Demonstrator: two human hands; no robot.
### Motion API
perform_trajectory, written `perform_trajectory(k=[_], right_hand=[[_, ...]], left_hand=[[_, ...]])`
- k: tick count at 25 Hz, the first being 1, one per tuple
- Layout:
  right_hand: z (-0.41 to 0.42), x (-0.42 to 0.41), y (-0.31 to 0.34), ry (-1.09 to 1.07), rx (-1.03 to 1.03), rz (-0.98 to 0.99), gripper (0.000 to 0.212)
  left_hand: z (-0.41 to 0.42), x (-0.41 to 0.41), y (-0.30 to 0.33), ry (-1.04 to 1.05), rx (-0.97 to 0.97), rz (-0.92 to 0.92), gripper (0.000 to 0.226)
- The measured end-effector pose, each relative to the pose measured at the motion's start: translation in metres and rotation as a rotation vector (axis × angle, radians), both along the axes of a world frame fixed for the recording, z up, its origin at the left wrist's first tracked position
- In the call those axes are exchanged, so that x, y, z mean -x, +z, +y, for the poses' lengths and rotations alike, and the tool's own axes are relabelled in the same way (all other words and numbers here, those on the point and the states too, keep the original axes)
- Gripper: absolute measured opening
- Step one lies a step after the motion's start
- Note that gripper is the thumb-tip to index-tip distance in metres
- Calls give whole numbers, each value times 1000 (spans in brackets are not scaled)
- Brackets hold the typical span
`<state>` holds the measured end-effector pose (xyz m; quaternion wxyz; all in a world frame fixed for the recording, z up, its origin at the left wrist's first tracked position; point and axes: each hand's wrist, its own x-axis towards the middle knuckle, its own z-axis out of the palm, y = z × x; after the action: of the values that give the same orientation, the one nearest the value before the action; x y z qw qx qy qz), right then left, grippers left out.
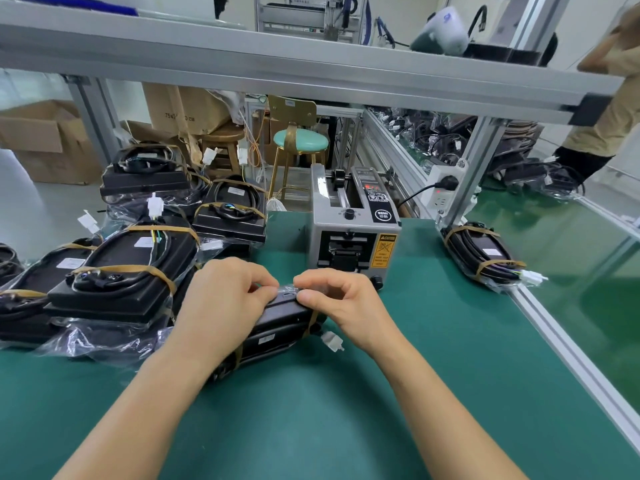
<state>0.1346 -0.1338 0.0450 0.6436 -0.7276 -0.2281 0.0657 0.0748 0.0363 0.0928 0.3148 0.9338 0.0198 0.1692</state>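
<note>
A black power adapter (277, 327) bound with brown tape bands lies on the green mat (311, 410) in front of me, its white connector (331, 341) sticking out to the right. Both hands meet over its far end. My left hand (221, 299) and my right hand (341, 299) pinch a short piece of clear tape (288, 289) between fingertips and thumbs, stretched across the adapter's top edge. My left hand covers the adapter's left part.
A grey automatic tape dispenser (353, 223) stands just behind my hands. Several bagged black adapters (121, 271) pile up at the left. One more adapter (485, 254) lies at the right by the aluminium rail (561, 327). A person (609, 109) stands at the far right.
</note>
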Motion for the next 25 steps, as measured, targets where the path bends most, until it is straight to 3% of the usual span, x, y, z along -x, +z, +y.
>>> perform_trajectory(k=[3,6,10,14,15,19,22,25], right_hand=[[2,2,2,-20,72,-60,12],[8,3,11,-19,117,-45,2],[17,0,28,-25,379,-76,13],[24,-6,35,-6,593,-116,27],[25,-8,34,1,559,-40,29],[25,-9,17,-191,190,318,25],[12,-12,-1,-569,-85,349,17],[-2,-25,-1,-803,-177,348,19]], left_hand=[[-5,8,-7,-25,-167,-120,6],[-9,0,-12,61,-185,-103,8],[-9,-9,-13,113,-124,-41,6],[-6,4,-12,13,-125,-109,14],[-5,8,-12,-8,-151,-87,12],[3,14,-14,-48,-318,59,52],[3,12,-17,24,-272,31,53],[-6,6,-21,87,-313,45,50]])
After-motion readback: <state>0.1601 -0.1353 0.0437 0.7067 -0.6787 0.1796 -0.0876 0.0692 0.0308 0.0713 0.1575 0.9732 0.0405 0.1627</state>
